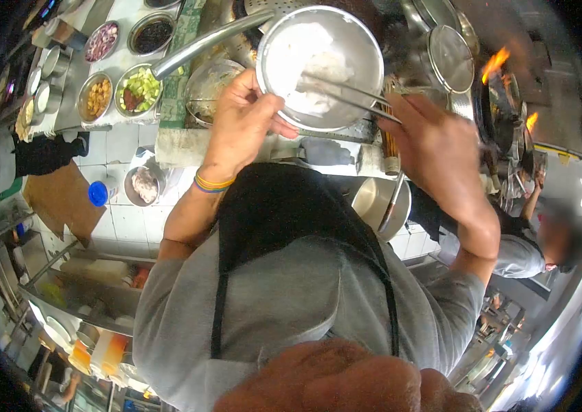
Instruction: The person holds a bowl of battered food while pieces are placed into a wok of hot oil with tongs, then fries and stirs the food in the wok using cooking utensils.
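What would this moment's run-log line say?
left hand: holding metal bowl | right hand: holding thin sticks, tips inside bowl | bowl contents: white food

Left hand, thumb inward; right hand (a little blurry), fingers in a curl.

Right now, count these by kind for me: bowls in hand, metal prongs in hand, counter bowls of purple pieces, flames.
Held bowl, in the left hand: 1
Metal prongs, in the right hand: 2
Bowl of purple pieces: 1
Flames: 2
Total: 6
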The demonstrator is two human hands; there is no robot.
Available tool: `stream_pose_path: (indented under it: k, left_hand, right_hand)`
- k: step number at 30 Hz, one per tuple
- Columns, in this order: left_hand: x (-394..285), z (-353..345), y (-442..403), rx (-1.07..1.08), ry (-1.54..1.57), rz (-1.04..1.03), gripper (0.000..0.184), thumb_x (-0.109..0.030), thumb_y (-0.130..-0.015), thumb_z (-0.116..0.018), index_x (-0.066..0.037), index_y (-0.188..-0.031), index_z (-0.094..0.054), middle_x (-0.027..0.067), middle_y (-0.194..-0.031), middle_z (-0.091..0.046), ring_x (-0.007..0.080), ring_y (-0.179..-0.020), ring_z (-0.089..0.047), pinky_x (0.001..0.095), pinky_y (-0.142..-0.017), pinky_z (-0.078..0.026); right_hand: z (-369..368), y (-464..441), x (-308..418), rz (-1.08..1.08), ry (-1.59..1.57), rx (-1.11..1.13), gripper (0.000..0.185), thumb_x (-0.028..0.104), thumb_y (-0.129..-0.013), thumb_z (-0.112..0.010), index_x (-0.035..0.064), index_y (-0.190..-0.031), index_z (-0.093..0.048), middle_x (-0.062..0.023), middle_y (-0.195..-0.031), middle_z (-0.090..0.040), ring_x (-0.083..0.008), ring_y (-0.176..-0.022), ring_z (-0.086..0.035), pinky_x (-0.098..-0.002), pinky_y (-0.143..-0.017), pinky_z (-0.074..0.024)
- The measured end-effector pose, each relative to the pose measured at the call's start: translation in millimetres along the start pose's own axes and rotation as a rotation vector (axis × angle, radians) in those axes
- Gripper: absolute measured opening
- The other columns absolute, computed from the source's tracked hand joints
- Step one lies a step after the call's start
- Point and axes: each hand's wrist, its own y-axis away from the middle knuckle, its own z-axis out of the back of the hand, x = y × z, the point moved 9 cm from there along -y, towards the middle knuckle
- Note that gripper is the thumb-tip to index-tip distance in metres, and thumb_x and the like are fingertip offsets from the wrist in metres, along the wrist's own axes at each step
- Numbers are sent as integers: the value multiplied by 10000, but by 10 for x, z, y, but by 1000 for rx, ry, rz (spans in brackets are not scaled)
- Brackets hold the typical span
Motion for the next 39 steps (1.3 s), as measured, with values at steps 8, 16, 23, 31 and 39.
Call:
stream_pose_path:
  k: [8,16,23,31,39]
  left_hand:
    - [29,8,-56,-53,-46,-67,68,65,-876,-496,42,-941,-502,96,-831,-559,194,-605,-668,312,-542,-646]
    - [307,-183,-101,-6,23,59,92,66,-873,-496,29,-956,-511,95,-851,-573,189,-589,-664,315,-543,-649]
    - [50,-52,-134,-69,-13,-5,84,61,-872,-511,34,-951,-517,106,-876,-588,168,-630,-657,315,-546,-649]
    - [-61,-89,-48,-46,31,-22,73,61,-885,-528,29,-950,-520,116,-891,-601,169,-654,-661,328,-574,-655]
    - [-33,-43,-23,-33,58,-42,57,48,-909,-544,25,-956,-521,109,-902,-603,170,-677,-668,332,-589,-656]
  right_hand:
    - [-305,99,-98,14,-145,80,148,217,-899,-641,80,-947,-612,-96,-812,-649,-312,-614,-677,-420,-495,-536]
    - [-629,54,-311,-140,22,-8,173,217,-876,-658,66,-952,-626,-85,-856,-671,-302,-621,-692,-434,-513,-551]
    - [-78,172,-501,-176,-89,-50,244,197,-859,-690,111,-1086,-665,-103,-869,-677,-312,-637,-677,-407,-534,-537]
    - [56,107,-248,-78,-197,12,228,146,-836,-711,59,-1040,-658,-99,-836,-650,-315,-687,-665,-419,-556,-514]
    - [91,-87,-150,-81,-107,51,288,121,-803,-744,74,-1082,-691,-106,-889,-694,-318,-721,-675,-393,-595,-525]
